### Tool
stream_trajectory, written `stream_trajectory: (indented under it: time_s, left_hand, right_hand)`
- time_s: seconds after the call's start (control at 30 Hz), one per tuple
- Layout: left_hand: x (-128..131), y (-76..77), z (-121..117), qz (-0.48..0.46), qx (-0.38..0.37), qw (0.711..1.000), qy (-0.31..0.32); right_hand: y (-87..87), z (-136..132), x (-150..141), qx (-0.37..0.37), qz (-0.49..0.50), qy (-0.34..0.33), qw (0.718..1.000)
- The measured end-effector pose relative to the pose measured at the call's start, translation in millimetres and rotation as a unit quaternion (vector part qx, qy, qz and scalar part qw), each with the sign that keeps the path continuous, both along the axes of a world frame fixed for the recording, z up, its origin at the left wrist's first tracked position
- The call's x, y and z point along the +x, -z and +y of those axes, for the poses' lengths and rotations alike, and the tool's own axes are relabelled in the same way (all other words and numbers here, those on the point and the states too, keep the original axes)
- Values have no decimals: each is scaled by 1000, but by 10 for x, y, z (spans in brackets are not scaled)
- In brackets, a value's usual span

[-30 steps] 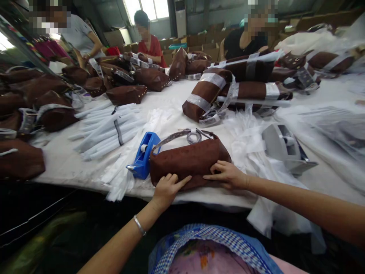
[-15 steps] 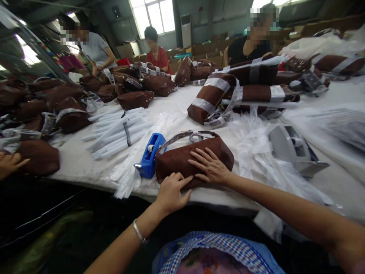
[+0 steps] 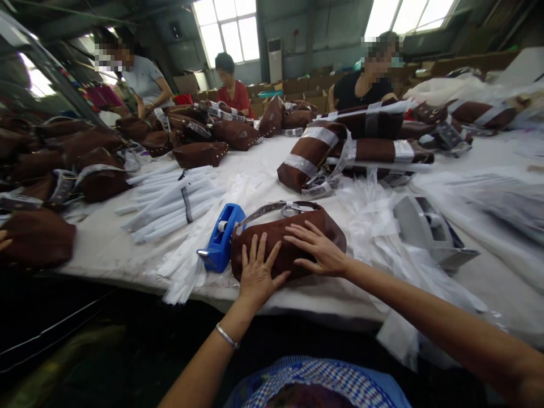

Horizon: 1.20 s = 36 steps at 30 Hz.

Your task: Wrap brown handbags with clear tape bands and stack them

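A brown handbag lies on its side at the table's near edge, its strap partly wrapped in clear plastic and pointing away from me. My left hand rests on the left half of the bag with its fingers spread. On the right half lies my right hand, fingers stretched out and apart. Neither hand grips anything. Just left of the bag stands a blue tape dispenser, touching or nearly touching it. A grey tape dispenser stands to the right.
White wrapped rolls and thin white sheets lie left of the dispenser. Bags bound with clear tape sit behind. Many brown bags pile up at left. A co-worker's fingers show at the left edge; several people stand across the table.
My left hand has moved up from the bag's lower edge and spread flat on its left half. My right hand stays on the bag. The co-worker's hand at left has mostly left view.
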<state>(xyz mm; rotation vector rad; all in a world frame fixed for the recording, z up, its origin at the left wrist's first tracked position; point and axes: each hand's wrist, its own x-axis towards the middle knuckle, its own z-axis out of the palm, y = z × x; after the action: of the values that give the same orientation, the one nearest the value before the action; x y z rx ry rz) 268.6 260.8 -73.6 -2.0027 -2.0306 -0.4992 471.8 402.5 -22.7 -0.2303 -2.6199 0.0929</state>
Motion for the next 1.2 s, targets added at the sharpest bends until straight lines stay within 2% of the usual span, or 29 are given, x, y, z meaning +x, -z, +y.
stream_trajectory:
  time_s: [0.07,0.13,0.3,0.37,0.43,0.5,0.57,0.6,0.67,0.73,0.8,0.9,1.0,1.1,1.2]
  left_hand:
    - [0,-33,0,-5,-6,1000,-1]
    - [12,-47,6,-7,-7,1000,-5]
    - [60,-20,24,-4,-12,1000,-4]
    - [66,-8,28,-5,-12,1000,-2]
    - [63,0,31,-6,-5,1000,-6]
    - [60,7,31,-5,7,1000,-7]
    - [58,12,29,-5,17,1000,-7]
    - [58,13,28,-5,22,1000,-5]
    - [57,11,26,-9,30,1000,-2]
    - [53,4,24,-12,33,999,0]
    - [45,-3,23,-14,33,999,2]
    - [34,-5,26,-17,34,999,6]
    - [21,3,29,-24,37,999,11]
    - [-3,2,19,-35,35,999,16]
    - [-40,-15,-16,-51,35,998,21]
  right_hand:
    - [-82,-11,50,12,42,68,997]
    - [-11,1,72,23,51,125,991]
    - [424,116,66,5,-38,131,991]
    - [464,126,125,-21,-31,133,990]
    - [434,62,242,-67,31,177,981]
    - [406,-83,377,-143,127,274,943]
    - [416,-274,472,-257,214,359,871]
    - [431,-370,490,-327,247,376,831]
    - [461,-530,469,-465,287,349,761]
    - [467,-614,405,-555,306,292,716]
    - [437,-616,355,-586,312,283,692]
    - [345,-513,369,-600,289,347,660]
    - [225,-379,444,-622,207,375,655]
    - [119,-305,470,-650,166,366,644]
    - [58,-334,425,-667,235,321,629]
